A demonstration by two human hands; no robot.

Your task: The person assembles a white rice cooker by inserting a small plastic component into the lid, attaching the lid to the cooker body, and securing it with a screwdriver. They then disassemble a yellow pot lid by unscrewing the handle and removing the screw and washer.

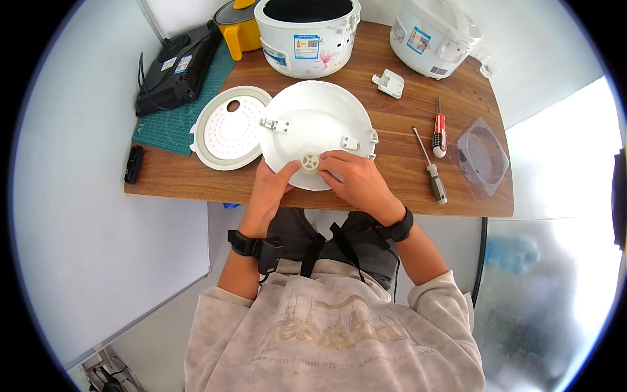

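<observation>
A white rice cooker lid (317, 114) lies hollow side up at the table's front edge, with small metal and plastic brackets inside. Near its front rim is a small round cream slotted cap (310, 162), likely a steam vent part. My left hand (269, 186) is closed over the lid's front left rim, its thumb reaching to the cap's edge and its other fingers mostly hidden. From the right, my right hand (356, 179) pinches the cap with its fingertips. Beside the lid, at left, lies a white perforated inner lid plate (225, 127) with one dark hole.
Behind stand an open rice cooker body (307, 65), another white rice cooker (431, 39) and a yellow pot (238, 36). A black appliance (179, 68) rests on a green mat (166, 130). At right are two screwdrivers (439, 137), a clear plastic tray (482, 160) and a white bracket (390, 83).
</observation>
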